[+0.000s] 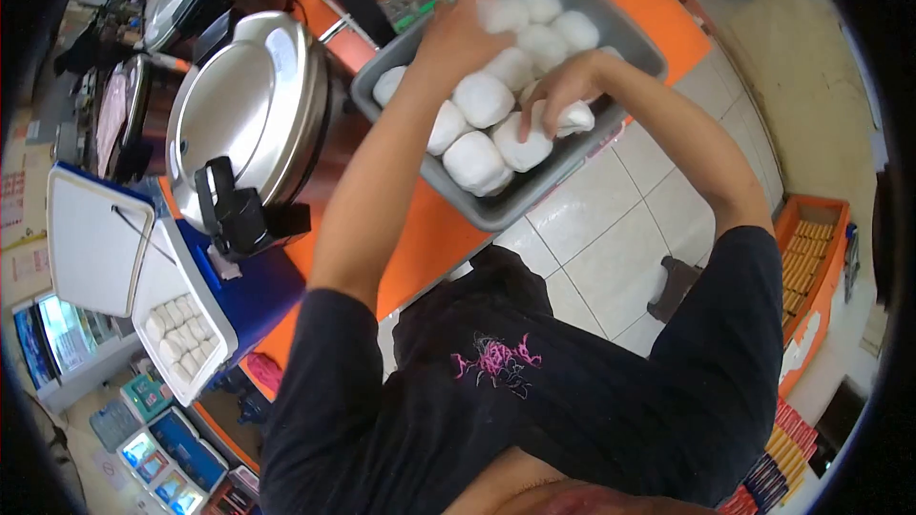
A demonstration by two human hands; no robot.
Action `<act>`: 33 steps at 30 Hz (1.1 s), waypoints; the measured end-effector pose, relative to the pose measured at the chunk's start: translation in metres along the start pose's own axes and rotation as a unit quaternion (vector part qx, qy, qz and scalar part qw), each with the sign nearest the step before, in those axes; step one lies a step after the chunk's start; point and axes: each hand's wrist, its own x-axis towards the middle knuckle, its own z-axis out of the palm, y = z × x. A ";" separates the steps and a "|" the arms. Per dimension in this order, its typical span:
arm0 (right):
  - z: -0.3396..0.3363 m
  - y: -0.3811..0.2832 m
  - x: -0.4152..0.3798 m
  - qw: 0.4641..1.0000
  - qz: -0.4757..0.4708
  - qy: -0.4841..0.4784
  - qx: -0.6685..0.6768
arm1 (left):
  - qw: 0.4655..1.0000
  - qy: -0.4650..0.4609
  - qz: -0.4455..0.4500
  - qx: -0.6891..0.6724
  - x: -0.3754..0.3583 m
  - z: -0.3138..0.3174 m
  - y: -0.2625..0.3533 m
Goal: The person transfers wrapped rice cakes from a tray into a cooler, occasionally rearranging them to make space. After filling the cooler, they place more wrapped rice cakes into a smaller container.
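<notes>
Many white, rounded, soft-looking bundles (pixel 483 99) fill a grey plastic tub (pixel 458 202). My left hand (pixel 465 30) reaches over the tub's far left side, its fingers curled round a white bundle (pixel 503 14). Nearer the middle, my right hand (pixel 571 86) bends down among the bundles. Its fingers grip one white bundle (pixel 575 118), and a fingertip rests against the neighbouring bundle (pixel 521 145). The undersides of both hands are partly hidden, and what the bundles are made of cannot be told.
The tub stands on an orange table (pixel 426 250). Left of it is a large steel-lidded cooker (pixel 250 119), with more cookers behind. A blue cooler (pixel 250 277) with its white lid raised holds rows of white pieces (pixel 179 332). White floor tiles (pixel 587 238) and an orange crate (pixel 811 272) lie to the right.
</notes>
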 end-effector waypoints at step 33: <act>0.136 -0.045 -0.094 0.902 -0.032 0.418 0.101 | 0.782 0.031 -0.081 -0.617 -0.647 -0.373 -0.142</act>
